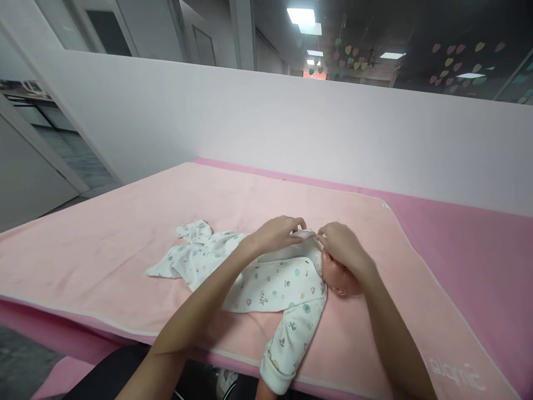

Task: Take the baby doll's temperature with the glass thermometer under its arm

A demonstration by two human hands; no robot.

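A baby doll (338, 278) lies on the padded table, its head to the right, partly behind my right forearm. It wears a white printed romper (270, 283), whose legs stretch left. The near sleeve (293, 339) runs toward me over the table's front edge, with a bit of the doll's arm below the cuff. My left hand (278, 233) is closed with curled fingers on the romper's upper edge at the chest. At the neckline beside the doll's face, my right hand (341, 244) pinches the fabric. The doll's far arm is hidden.
A light pink mat (137, 222) covers the darker pink table pad (470, 239). A white low wall (333, 133) rises behind, with dark glass bearing heart stickers above it. My legs and a shoe show below the front edge.
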